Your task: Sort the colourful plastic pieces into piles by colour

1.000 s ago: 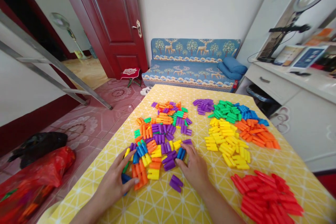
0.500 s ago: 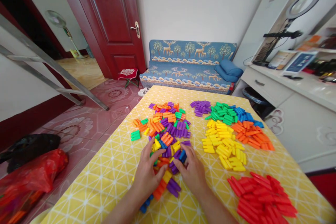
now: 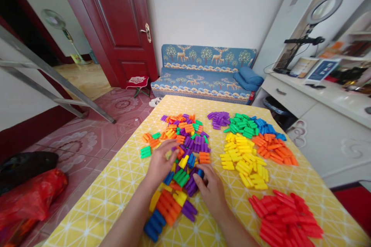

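A mixed heap of finger-shaped plastic building pieces (image 3: 181, 177) in several colours spreads over the left half of the table. Above its middle, my left hand (image 3: 160, 160) reaches in with curved fingers and the thumb apart, beside orange and yellow pieces; its fingertips are partly hidden. At the heap's right edge rests my right hand (image 3: 213, 187), thumb and forefinger apart around a dark blue piece (image 3: 200, 173), next to purple pieces (image 3: 191, 185). Closer to me lie orange pieces (image 3: 168, 206) and blue pieces (image 3: 154, 224).
Sorted piles stand on the right: purple (image 3: 218, 119), green (image 3: 242, 125), blue (image 3: 265, 126), orange (image 3: 275, 148), yellow (image 3: 245, 158) and red (image 3: 285, 218). Beyond the yellow-clothed table (image 3: 116, 204) is a blue sofa (image 3: 203, 73). A white cabinet (image 3: 327, 123) stands right, a metal ladder (image 3: 58, 88) left.
My left hand has moved forward and slightly left over the heap, uncovering green, blue and orange pieces. My right hand stays at the heap's right edge. The view has shifted slightly.
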Available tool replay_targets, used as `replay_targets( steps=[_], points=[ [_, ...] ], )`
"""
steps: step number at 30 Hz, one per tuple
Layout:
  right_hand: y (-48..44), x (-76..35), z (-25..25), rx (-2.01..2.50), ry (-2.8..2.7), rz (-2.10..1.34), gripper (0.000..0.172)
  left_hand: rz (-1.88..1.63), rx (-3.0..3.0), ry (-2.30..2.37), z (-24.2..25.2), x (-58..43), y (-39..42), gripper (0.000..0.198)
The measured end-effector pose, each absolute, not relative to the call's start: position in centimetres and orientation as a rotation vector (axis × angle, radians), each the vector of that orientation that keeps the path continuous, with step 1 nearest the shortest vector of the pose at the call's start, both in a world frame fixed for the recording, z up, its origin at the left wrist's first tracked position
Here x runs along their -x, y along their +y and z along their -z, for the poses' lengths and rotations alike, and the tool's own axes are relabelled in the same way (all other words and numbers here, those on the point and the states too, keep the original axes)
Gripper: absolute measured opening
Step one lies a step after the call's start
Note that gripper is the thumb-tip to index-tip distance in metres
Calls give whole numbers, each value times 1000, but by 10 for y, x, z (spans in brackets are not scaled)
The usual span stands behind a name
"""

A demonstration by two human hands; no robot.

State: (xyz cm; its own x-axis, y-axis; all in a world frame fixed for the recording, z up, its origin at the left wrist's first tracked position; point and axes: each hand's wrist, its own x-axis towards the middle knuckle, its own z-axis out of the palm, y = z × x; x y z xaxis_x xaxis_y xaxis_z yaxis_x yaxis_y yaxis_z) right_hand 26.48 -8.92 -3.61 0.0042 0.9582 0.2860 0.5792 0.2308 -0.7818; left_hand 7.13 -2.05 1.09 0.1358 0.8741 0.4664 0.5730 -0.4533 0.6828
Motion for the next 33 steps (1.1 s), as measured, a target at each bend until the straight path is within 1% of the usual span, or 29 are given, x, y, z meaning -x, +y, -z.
replay_targets(
  steps=[3, 5, 6, 7, 9, 13, 19, 23, 25, 27, 30, 33],
  points=[
    [-90, -264, 34, 1451, -1668, -582, 25, -1326, -2025, 1797, 3, -31, 9, 30],
    [-89, -264, 34, 1464, -1673, -596, 24, -1207, -1984, 2042, 15, -8, 29, 46],
    [-89, -263, 34, 1470, -1672, -602, 24, -1129, -1949, 2098, 21, 1, 37, 54],
    [-89, -263, 34, 1473, -1666, -606, 24, -1047, -1924, 2084, 26, 7, 44, 57],
    [-88, -264, 34, 1466, -1652, -615, 24, -981, -1899, 1967, 34, 14, 51, 52],
    [-87, -264, 34, 1441, -1627, -622, 23, -1131, -1890, 1674, 39, 3, 40, 42],
    [-87, -264, 36, 1435, -1607, -610, 23, -1204, -1657, 1424, 21, -35, -2, 37],
    [-87, -264, 37, 1407, -1606, -601, 23, -1321, -1971, 1416, 4, -54, -20, 22],
    [-87, -264, 36, 1396, -1604, -593, 22, -1223, -2197, 1403, -1, -60, -25, 21],
    [-87, -263, 35, 1396, -1604, -588, 22, -1065, -2357, 1384, -2, -65, -28, 29],
    [-87, -263, 34, 1402, -1609, -595, 21, -970, -2386, 1453, 4, -72, -29, 37],
    [-87, -264, 35, 1397, -1615, -605, 21, -1003, -2263, 1475, 11, -74, -29, 27]
  ],
)
